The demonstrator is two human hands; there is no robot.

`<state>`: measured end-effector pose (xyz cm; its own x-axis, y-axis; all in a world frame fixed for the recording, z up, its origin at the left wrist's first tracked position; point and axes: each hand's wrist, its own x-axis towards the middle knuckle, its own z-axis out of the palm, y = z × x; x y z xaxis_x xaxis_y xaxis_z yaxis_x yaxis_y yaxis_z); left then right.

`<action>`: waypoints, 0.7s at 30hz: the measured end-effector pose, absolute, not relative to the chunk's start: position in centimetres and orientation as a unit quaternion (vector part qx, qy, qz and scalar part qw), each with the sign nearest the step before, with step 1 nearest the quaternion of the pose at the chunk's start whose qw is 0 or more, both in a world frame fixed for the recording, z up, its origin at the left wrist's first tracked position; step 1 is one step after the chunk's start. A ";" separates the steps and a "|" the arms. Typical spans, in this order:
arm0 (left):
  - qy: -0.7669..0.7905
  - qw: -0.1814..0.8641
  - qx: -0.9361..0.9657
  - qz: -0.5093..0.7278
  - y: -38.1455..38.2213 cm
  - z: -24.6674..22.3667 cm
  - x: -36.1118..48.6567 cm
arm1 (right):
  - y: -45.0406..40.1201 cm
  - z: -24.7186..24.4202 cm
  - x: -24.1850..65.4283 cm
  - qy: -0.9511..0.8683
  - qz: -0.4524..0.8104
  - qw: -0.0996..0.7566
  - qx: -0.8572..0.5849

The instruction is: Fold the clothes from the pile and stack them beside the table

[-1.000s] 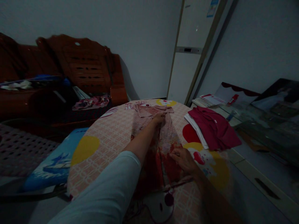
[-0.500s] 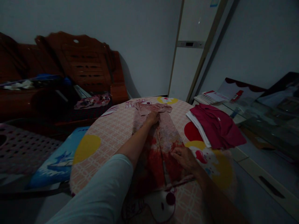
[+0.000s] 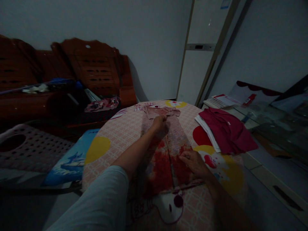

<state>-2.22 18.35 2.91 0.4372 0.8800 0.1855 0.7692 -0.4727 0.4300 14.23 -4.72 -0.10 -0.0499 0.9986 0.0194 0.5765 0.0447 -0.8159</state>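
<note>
A pink and red patterned garment [image 3: 158, 166] lies spread on the round table [image 3: 120, 134], its short sleeves at the far end and a dark line running down its middle. My left hand [image 3: 159, 124] is closed in a pinch on the garment's upper middle, just below the collar. Nearer to me, my right hand [image 3: 192, 162] rests at the garment's right side with its fingers curled together on the red fabric. The garment's left edge is partly hidden by my left arm.
Folded maroon clothes [image 3: 227, 130] on white cloth lie at the table's right. Beyond stand a glass-topped cabinet [image 3: 267, 123] with papers and a tall white appliance [image 3: 194, 70]. On the left are a wooden sofa [image 3: 93, 70], a perforated chair [image 3: 36, 150] and a blue cushion [image 3: 72, 160].
The view has shifted slightly to the left. My left hand has stayed at the garment's upper middle, and my right hand remains on its right side.
</note>
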 end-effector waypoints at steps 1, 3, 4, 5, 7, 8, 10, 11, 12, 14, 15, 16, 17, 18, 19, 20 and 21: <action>0.499 0.145 0.835 0.179 17.7 2.8 -2.7 | -4.7 -0.2 14.3 -0.648 0.324 0.323 -0.609; 0.484 0.155 0.849 0.142 16.0 2.3 -3.3 | -4.6 -0.6 14.4 -0.651 0.319 0.321 -0.609; 0.472 0.157 0.858 0.131 15.1 2.0 -3.5 | -4.5 -0.8 14.5 -0.652 0.318 0.320 -0.610; 0.463 0.156 0.863 0.127 14.2 1.7 -3.5 | -4.4 -1.1 14.6 -0.651 0.317 0.320 -0.611; 0.466 0.148 0.863 0.128 12.7 1.3 -3.1 | -4.3 -1.5 14.8 -0.648 0.319 0.320 -0.613; 0.476 0.143 0.858 0.127 12.1 1.2 -2.8 | -4.2 -1.6 14.8 -0.647 0.319 0.322 -0.613; 0.503 0.139 0.845 0.120 11.4 1.2 -2.3 | -4.2 -1.7 14.9 -0.647 0.320 0.328 -0.609; 0.517 0.139 0.837 0.114 11.3 1.3 -2.0 | -4.2 -1.6 14.9 -0.648 0.321 0.331 -0.607; 0.529 0.139 0.830 0.110 11.3 1.4 -1.9 | -4.3 -1.5 14.8 -0.648 0.322 0.332 -0.605; 0.541 0.141 0.822 0.105 11.5 1.6 -1.9 | -4.4 -1.3 14.8 -0.647 0.326 0.333 -0.603; 0.541 0.141 0.822 0.105 11.6 1.7 -2.1 | -4.4 -1.2 14.7 -0.646 0.330 0.333 -0.603; 0.540 0.141 0.823 0.106 11.8 1.7 -2.3 | -4.5 -1.1 14.7 -0.644 0.334 0.333 -0.603; 0.539 0.140 0.824 0.106 11.9 1.8 -2.6 | -4.5 -1.0 14.7 -0.642 0.338 0.333 -0.603; 0.539 0.137 0.824 0.106 12.0 1.9 -2.9 | -4.5 -1.1 14.7 -0.641 0.339 0.332 -0.604; 0.539 0.132 0.825 0.108 11.9 1.9 -3.3 | -4.5 -1.1 14.8 -0.640 0.337 0.331 -0.606; 0.535 0.124 0.828 0.113 11.8 1.9 -3.6 | -4.4 -1.2 14.8 -0.640 0.334 0.328 -0.609; 0.528 0.115 0.833 0.119 11.5 1.9 -3.9 | -4.4 -1.3 14.9 -0.640 0.330 0.326 -0.613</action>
